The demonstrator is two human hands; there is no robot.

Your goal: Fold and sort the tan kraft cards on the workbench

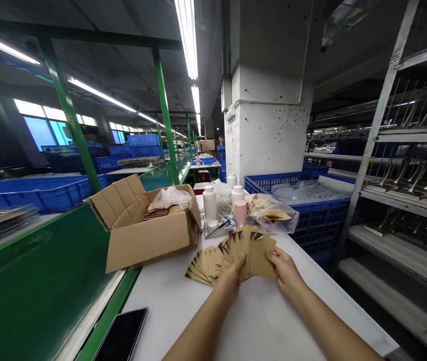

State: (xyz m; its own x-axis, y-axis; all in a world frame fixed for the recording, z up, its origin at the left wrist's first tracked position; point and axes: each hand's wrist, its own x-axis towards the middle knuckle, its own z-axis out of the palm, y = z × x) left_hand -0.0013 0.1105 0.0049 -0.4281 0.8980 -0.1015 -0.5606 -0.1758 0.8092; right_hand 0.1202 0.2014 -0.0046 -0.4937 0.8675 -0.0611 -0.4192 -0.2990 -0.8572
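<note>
My left hand (231, 273) is closed round a fanned stack of brown paper cards (240, 244), its thumb lying across their faces. Some of the cards have dark corners along the top edge. At the right end of the fan, my right hand (285, 268) pinches the edge of the outermost card (262, 256) between thumb and fingers. A second fan of similar brown cards (204, 264) lies on the white table (175, 311), just left of my left hand. Whether the pieces are flat cards or small envelopes, I cannot tell.
An open cardboard box (151, 248) with brown pieces and clear plastic stands at the left. White bottles (209, 203), a pink bottle (241, 214) and a plastic bag (273, 213) stand behind the cards. A phone (123, 333) lies front left, beside a green conveyor (47, 281).
</note>
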